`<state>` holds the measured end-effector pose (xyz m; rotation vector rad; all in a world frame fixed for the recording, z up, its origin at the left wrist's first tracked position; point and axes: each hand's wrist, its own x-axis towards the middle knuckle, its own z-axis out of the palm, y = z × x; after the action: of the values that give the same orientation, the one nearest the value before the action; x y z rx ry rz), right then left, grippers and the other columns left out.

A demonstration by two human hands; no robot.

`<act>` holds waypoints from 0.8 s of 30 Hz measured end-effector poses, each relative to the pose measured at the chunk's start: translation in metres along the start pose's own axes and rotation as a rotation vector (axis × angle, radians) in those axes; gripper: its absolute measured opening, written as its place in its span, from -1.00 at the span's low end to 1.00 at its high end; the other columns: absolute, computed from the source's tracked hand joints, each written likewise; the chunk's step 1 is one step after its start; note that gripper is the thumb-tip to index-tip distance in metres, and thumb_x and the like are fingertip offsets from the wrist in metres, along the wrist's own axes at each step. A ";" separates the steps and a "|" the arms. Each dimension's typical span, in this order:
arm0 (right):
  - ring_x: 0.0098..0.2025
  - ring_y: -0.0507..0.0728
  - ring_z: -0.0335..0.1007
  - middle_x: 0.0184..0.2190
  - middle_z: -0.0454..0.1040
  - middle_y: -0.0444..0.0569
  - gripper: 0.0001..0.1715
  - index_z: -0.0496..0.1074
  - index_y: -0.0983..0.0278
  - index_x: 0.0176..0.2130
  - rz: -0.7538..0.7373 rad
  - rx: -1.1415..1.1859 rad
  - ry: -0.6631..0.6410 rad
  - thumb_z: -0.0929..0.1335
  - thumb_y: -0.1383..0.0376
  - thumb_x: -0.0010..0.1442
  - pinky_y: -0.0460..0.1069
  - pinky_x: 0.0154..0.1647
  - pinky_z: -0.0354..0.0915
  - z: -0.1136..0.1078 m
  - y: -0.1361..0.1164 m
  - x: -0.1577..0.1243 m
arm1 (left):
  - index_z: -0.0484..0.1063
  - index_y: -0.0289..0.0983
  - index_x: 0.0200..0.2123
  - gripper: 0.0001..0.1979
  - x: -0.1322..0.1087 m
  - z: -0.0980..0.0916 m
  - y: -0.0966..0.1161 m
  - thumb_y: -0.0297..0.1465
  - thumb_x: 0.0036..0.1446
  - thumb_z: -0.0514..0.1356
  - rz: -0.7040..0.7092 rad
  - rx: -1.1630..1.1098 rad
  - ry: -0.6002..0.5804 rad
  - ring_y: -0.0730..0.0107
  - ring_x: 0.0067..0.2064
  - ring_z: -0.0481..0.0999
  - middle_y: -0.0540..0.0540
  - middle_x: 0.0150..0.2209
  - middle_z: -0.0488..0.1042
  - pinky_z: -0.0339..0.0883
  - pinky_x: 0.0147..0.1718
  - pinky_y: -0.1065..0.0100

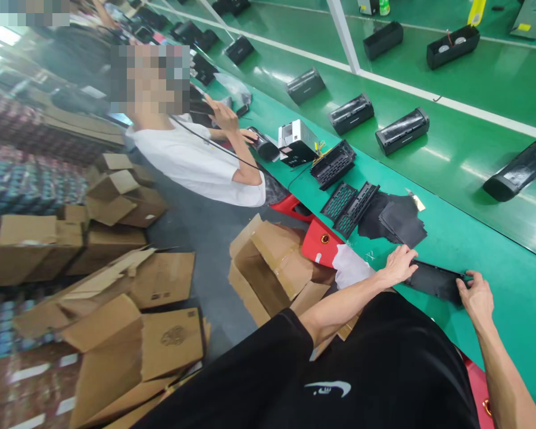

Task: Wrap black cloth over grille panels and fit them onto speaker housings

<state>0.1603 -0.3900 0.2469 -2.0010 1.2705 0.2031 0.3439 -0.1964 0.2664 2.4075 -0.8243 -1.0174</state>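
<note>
A flat black grille panel [434, 280] lies on the green table [473, 238] near its front edge. My left hand [399, 265] presses its closed fingers on the panel's left end. My right hand [476, 296] grips the right end, fingers curled over the edge. Just beyond the panel lies a stack of black fabric sheets [395, 220], and left of that stand several black perforated grilles [349, 205].
Black speaker housings [402, 131] ride the green conveyor beyond. A seated co-worker in a white shirt [196, 161] works farther along the table beside a white box [297, 141]. Open cardboard boxes [268, 265] crowd the floor at left. Red stools [319, 241] stand by the table edge.
</note>
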 end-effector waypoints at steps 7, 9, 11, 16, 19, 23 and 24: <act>-0.25 0.31 0.40 -0.37 0.46 0.03 -0.36 0.40 0.14 -0.33 0.038 0.247 -0.104 0.42 -0.28 -0.19 0.20 -0.13 0.33 -0.016 -0.008 0.008 | 0.51 -0.26 -0.16 -0.74 0.011 -0.014 0.003 -0.16 0.34 0.26 0.011 -0.288 -0.055 0.41 -0.29 0.45 0.03 -0.36 0.46 0.32 -0.26 0.38; -0.38 0.22 0.37 -0.45 0.45 -0.05 -0.29 0.36 0.14 -0.32 0.071 0.365 -0.163 0.44 -0.34 -0.18 0.12 -0.30 0.33 -0.027 -0.012 0.000 | 0.47 -0.28 -0.10 -0.66 0.010 -0.025 0.011 -0.11 0.31 0.29 -0.041 -0.572 -0.131 0.49 -0.44 0.36 0.10 -0.45 0.38 0.19 -0.43 0.44; -0.45 0.16 0.35 -0.48 0.45 -0.10 -0.25 0.31 0.14 -0.29 0.096 0.470 -0.194 0.45 -0.37 -0.12 0.06 -0.42 0.29 -0.040 -0.017 -0.012 | 0.43 -0.30 -0.06 -0.59 0.007 -0.038 0.020 -0.16 0.18 0.39 -0.065 -0.830 -0.210 0.53 -0.49 0.32 0.13 -0.48 0.35 0.12 -0.49 0.47; -0.46 0.06 0.35 -0.42 0.49 -0.18 -0.21 0.40 0.16 -0.17 0.196 0.933 -0.200 0.69 -0.12 -0.23 -0.06 -0.48 0.29 -0.069 -0.031 -0.042 | 0.42 -0.32 -0.07 -0.58 -0.002 -0.068 0.047 -0.22 0.10 0.40 0.052 -0.873 -0.216 0.61 -0.52 0.18 0.18 -0.51 0.28 -0.04 -0.52 0.47; -0.55 -0.03 0.22 -0.51 0.37 -0.28 -0.19 0.39 0.16 -0.24 0.242 1.070 -0.115 0.75 0.02 -0.37 -0.13 -0.55 0.22 -0.078 -0.037 -0.055 | 0.42 -0.34 0.00 -0.51 -0.007 -0.081 0.059 -0.13 0.15 0.37 0.071 -0.830 -0.212 0.61 -0.53 0.09 0.20 -0.53 0.22 -0.11 -0.52 0.44; -0.58 -0.05 0.18 -0.55 0.33 -0.31 -0.21 0.39 0.17 -0.27 0.232 1.117 -0.069 0.75 0.06 -0.37 -0.16 -0.58 0.21 -0.083 -0.044 -0.066 | 0.43 -0.37 0.08 -0.40 -0.010 -0.091 0.066 -0.05 0.16 0.35 0.077 -0.811 -0.219 0.57 -0.51 0.09 0.20 -0.54 0.19 -0.10 -0.49 0.42; -0.58 -0.05 0.18 -0.55 0.33 -0.31 -0.22 0.39 0.17 -0.27 0.228 1.119 -0.059 0.75 0.06 -0.36 -0.16 -0.58 0.21 -0.084 -0.044 -0.067 | 0.43 -0.38 0.12 -0.37 -0.010 -0.091 0.065 -0.04 0.15 0.35 0.074 -0.819 -0.223 0.57 -0.51 0.09 0.20 -0.54 0.18 -0.10 -0.48 0.41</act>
<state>0.1434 -0.3869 0.3617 -0.8885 1.1724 -0.2943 0.3824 -0.2271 0.3678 1.5804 -0.4253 -1.2902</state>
